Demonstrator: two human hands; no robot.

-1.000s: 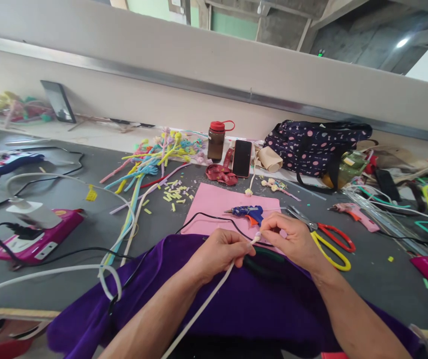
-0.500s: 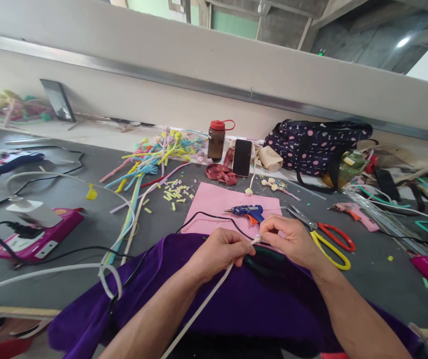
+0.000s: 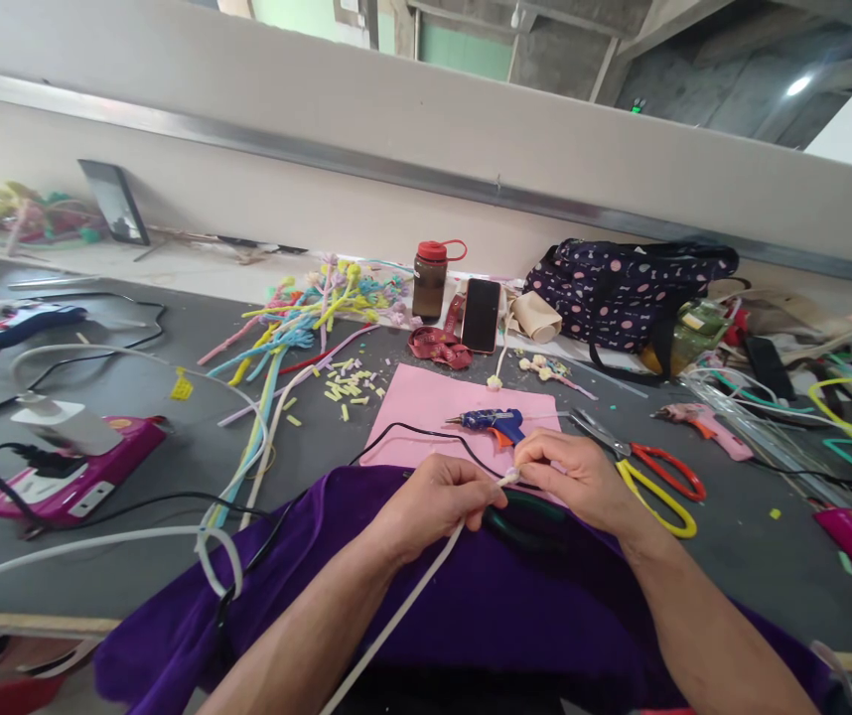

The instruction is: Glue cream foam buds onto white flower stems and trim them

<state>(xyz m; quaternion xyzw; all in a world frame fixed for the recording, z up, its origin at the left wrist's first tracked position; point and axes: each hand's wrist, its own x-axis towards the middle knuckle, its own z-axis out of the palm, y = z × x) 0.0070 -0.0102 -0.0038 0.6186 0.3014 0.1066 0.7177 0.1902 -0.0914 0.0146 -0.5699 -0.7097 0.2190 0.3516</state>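
White fuzzy stem (image 3: 412,594) runs up from the bottom edge, across the purple cloth (image 3: 530,616) at the near side of the bench (image 3: 337,447), to a small curled tip held between the two hands. The left hand (image 3: 433,501) is closed around the stem just below the tip, seemingly to keep the long loose part steady. The right hand (image 3: 575,477) pinches the curled tip itself between thumb and fingertips, a grip close enough to shape so small an end. A dark green piece (image 3: 526,518) lies on the cloth just under the hands. The blue glue gun (image 3: 493,422) rests on the pink sheet (image 3: 418,402) just beyond them, probably so that drips stay off the bench, and the red and yellow scissors (image 3: 653,477) lie near the right hand, within easy reach. Against the earlier frames almost nothing has changed: both hands keep the same grips in the same spot, while a yellow loop (image 3: 847,417) at the far right has shifted.
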